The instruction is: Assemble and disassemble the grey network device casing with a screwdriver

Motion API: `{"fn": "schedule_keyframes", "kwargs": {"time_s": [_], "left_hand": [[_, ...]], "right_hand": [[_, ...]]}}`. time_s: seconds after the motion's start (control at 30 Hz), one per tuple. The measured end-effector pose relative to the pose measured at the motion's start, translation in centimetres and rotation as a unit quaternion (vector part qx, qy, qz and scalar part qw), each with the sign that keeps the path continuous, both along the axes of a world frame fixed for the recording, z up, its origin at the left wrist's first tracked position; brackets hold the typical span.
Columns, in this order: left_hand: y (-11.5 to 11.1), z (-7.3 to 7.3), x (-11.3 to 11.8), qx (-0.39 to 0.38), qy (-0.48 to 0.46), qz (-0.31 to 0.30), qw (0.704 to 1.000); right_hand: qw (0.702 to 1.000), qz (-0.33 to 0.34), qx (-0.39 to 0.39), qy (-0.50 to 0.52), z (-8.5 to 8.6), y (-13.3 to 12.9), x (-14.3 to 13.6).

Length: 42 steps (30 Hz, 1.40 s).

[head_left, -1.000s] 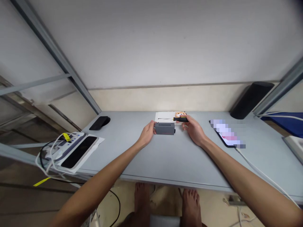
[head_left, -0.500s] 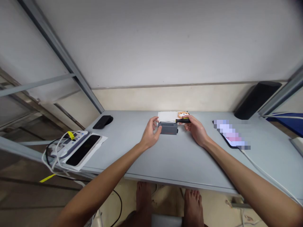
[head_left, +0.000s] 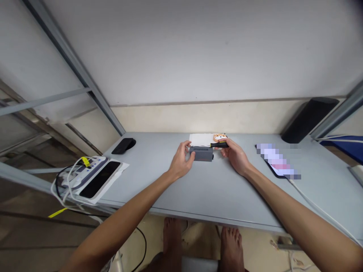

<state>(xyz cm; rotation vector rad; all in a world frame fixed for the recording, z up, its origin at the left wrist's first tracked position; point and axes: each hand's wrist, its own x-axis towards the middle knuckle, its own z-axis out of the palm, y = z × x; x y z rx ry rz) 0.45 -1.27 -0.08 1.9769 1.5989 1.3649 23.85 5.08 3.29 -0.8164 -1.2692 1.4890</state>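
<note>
On the desk in front of me stands a small dark grey metal box with a row of vent slots along its upper edge. My left hand grips its left end, thumb on the front and fingers bent around the side. A screwdriver with a black and yellow handle is held in my right hand. Its thin shaft points left across the top of the box, and the tip lies near my left fingertips. Whether the tip touches anything I cannot tell.
Behind the box lie a white sheet and an orange-and-white animal-face item. A power strip with cables and a dark-screened phone are at left. To the right are a lit phone on a cable and a black cylinder.
The fingers of my left hand have shifted slightly at the box's left end. The box, the screwdriver and my right hand look practically unmoved.
</note>
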Motion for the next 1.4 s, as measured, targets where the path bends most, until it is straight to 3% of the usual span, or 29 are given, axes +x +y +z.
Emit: {"fn": "schedule_keyframes", "kwargs": {"time_s": [0.63,1.07,1.4], "left_hand": [[-0.61,0.50,0.27,0.022,0.070,0.031,0.997],[-0.65,0.30,0.24,0.093,0.138,0.064,0.984],[-0.58,0.14,0.30,0.079,0.169,0.077,0.979]], "right_hand": [[1.000,-0.016,0.004,-0.006,0.42,-0.37,0.00],[0.998,-0.043,0.053,-0.012,0.12,-0.23,-0.04],[0.996,-0.092,-0.001,0.018,0.49,0.10,-0.22]]}}
